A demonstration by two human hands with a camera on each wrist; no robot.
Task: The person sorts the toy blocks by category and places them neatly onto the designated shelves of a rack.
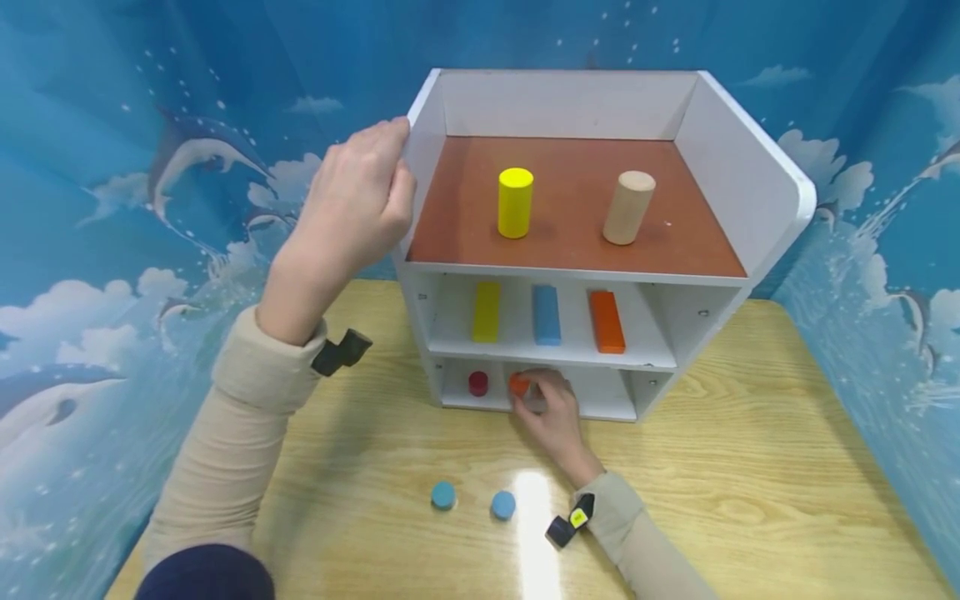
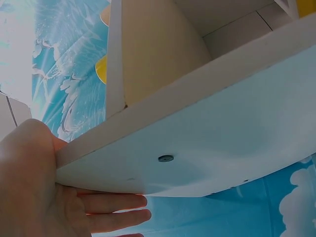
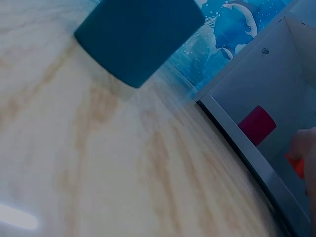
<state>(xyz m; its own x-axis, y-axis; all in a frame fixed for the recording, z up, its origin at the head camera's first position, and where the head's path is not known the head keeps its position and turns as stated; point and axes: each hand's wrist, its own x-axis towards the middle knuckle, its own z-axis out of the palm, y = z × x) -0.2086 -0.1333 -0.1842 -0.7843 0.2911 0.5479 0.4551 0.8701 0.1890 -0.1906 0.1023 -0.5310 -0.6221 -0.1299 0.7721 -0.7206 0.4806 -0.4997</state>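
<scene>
At the upper left of the white shelf unit (image 1: pixel 558 268), my left hand (image 1: pixel 352 196) holds the edge of its side panel (image 2: pixel 207 123). In the left wrist view the thumb is on one side of that panel and the fingers on the other. My right hand (image 1: pixel 553 417) reaches into the bottom compartment and pinches a small orange cylinder (image 1: pixel 518 384), mostly covered by the fingers in the right wrist view. To its left on the same level stands a dark red cylinder (image 1: pixel 477 383). Two short blue cylinders, one teal-blue (image 1: pixel 443 496) and one lighter (image 1: pixel 503 505), stand on the table before the unit.
A yellow cylinder (image 1: pixel 515 204) and a plain wooden cylinder (image 1: pixel 628 208) stand on the brown top. The middle shelf bears a yellow block (image 1: pixel 487 312), a blue block (image 1: pixel 547 315) and an orange block (image 1: pixel 607 322). An ocean-print curtain (image 1: pixel 97 250) surrounds the wooden table (image 1: pixel 757 467).
</scene>
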